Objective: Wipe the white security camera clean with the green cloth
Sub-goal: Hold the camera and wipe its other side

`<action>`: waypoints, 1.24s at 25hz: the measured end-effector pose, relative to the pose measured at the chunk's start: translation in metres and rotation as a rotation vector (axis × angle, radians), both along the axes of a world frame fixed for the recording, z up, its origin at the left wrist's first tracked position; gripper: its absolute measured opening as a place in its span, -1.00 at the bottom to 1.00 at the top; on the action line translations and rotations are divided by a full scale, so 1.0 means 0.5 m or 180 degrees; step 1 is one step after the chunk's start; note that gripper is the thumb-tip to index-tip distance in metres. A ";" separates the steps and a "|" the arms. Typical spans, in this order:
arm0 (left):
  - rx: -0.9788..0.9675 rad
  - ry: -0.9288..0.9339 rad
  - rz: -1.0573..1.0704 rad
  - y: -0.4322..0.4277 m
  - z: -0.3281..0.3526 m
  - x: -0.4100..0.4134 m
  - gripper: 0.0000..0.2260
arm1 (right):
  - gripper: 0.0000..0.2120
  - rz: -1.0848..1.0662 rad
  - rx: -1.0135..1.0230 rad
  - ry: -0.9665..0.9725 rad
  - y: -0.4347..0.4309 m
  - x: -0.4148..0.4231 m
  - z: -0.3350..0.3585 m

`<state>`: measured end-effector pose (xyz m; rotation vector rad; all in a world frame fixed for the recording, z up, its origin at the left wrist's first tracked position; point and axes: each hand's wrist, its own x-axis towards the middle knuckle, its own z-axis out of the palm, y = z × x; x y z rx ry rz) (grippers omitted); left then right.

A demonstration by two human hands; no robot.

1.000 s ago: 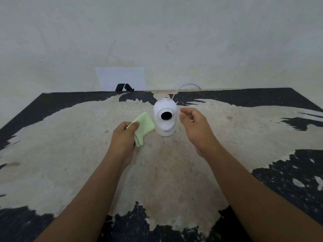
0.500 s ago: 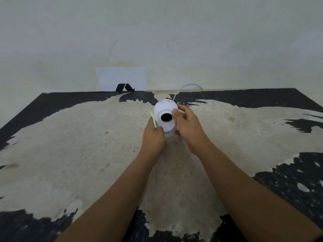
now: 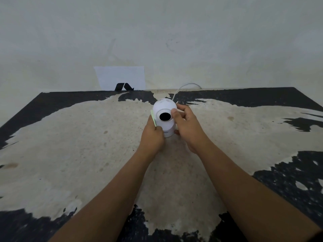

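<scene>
The white security camera (image 3: 164, 109) stands upright at the middle of the table, its round black lens facing me. My left hand (image 3: 153, 137) presses the green cloth (image 3: 153, 118) against the camera's left side; only a thin strip of cloth shows above my fingers. My right hand (image 3: 186, 125) grips the camera's right side, thumb on the front rim of the head beside the lens, fingers curled behind. A white cable (image 3: 185, 86) runs from the camera's back toward the wall.
The table (image 3: 78, 145) has a worn black top with a large pale patch. A white paper with a black mark (image 3: 122, 78) leans on the wall behind the table. The wall stands close behind the camera.
My left hand brought the cloth from beside the camera onto its left side. My right hand closed in from the right and took hold of the camera's head.
</scene>
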<state>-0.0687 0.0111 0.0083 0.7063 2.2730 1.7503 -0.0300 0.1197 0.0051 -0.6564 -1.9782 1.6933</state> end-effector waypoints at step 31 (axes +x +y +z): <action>-0.1094 0.0150 -0.0318 -0.056 0.012 0.016 -0.68 | -0.72 0.0179 -0.0053 0.0050 0.007 0.013 0.011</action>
